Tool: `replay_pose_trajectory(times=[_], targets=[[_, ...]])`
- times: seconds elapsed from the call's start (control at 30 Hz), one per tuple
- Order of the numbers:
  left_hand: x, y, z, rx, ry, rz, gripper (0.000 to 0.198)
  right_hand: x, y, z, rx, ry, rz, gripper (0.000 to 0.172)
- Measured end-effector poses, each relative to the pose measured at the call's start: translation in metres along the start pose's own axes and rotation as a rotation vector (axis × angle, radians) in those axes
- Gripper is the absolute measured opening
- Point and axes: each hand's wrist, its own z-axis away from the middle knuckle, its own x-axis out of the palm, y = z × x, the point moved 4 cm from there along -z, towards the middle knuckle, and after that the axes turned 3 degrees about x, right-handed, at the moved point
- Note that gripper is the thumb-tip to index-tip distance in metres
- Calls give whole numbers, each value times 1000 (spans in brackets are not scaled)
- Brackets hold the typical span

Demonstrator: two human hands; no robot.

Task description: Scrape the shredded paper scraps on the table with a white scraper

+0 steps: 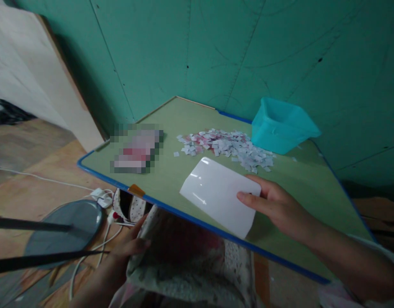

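Observation:
My right hand (275, 201) pinches a glossy, slightly bent white plastic sheet (221, 192) by its right end, thumb on top. The sheet is over the front of the table, its lower corner near the edge. Behind it lies a loose heap of small white and pink paper pieces (229, 145). Below the table edge my left hand (134, 244) is closed on the left rim of a pale, speckled, stained cloth bag (190, 278). The bag's mouth gapes under the table's edge, with a dark pinkish inside. Some left fingers are hidden behind the rim.
A turquoise plastic bin (283, 126) stands at the table's back right, against the green wall (216, 51). A pixelated flat item (137, 152) lies at the left of the table (171, 115). On the floor are a round grey base (64, 235), white cables and a power plug (102, 196).

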Motion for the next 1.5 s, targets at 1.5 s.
replay_pose_trajectory(times=[1.5], targets=[[-4,22,6,145,-75,-42,94,-4,8,-7,81,-82,-168,22]])
